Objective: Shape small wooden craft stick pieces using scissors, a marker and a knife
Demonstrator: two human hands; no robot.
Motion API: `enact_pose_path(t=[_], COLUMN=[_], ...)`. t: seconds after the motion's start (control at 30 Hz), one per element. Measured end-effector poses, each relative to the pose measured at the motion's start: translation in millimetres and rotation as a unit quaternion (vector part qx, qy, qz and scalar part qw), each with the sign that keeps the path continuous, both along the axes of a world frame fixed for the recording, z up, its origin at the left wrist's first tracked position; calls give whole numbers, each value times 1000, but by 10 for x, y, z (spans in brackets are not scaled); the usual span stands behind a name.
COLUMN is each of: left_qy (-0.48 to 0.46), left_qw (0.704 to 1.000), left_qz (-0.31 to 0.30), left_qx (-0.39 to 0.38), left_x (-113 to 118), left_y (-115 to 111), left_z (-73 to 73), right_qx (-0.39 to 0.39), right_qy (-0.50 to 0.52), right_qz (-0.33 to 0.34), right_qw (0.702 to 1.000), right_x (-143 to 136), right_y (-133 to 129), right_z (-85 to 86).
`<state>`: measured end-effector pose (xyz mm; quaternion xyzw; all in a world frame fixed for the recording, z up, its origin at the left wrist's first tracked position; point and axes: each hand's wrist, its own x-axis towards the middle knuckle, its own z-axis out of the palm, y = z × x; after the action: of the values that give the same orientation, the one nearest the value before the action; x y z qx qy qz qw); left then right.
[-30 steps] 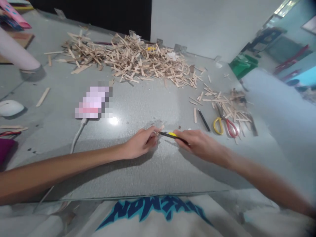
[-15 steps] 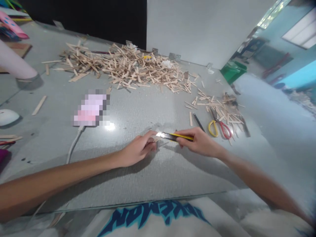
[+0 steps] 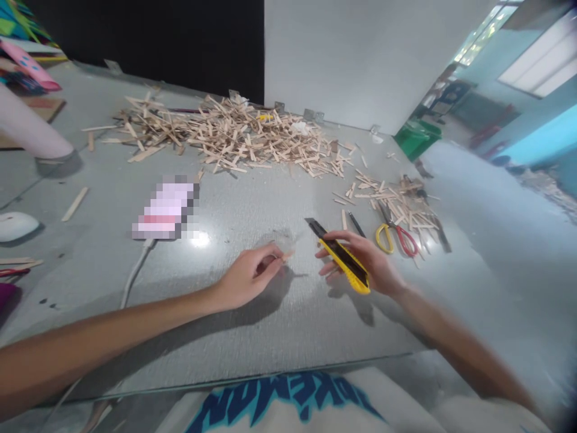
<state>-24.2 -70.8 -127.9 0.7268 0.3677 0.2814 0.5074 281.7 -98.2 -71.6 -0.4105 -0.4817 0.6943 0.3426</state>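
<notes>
My left hand pinches a small piece of wooden stick between thumb and fingertips, just above the grey table. To its right, my right hand holds a yellow and black utility knife. The knife is tilted, its blade pointing up and left, apart from the wood piece. Several of my right fingers are spread beneath the knife. Beyond both hands lies a large heap of wooden sticks.
Scissors with yellow and red handles and a black pen lie right, near a smaller stick pile. At left are a phone with a white cable, a white mouse and a pale cylinder.
The knife has moved away from my left hand and turned, its blade now pointing up and left. My left fingers have shifted into a pinch with the wood piece showing.
</notes>
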Motion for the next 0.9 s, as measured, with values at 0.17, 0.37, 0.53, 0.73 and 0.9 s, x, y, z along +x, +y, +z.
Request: enact_pose_path(t=[0.17,0.37,0.53,0.73,0.9], left_qy=[-53,-144,-168,-183,-171], left_qw=[996,973,964,954,960], left_qz=[-2,17,25,-2,-25], left_qx=[-73,-177,-204,-239,-220], left_x=[52,108,141,219,274], left_y=[-1,10,-9,-92,-143], left_z=[10,-23,24,65,-1], right_qx=[49,144,213,306,365], right_qy=[6,-98,-191,-264,-324], right_qz=[-49,-99,-96,-99,-67], right_qw=[998,980,953,909,870], right_x=[-36,-147,-209,-316,-368], right_y=[-8,4,-87,-257,-341], right_z=[-27,-131,-129,-108,-105])
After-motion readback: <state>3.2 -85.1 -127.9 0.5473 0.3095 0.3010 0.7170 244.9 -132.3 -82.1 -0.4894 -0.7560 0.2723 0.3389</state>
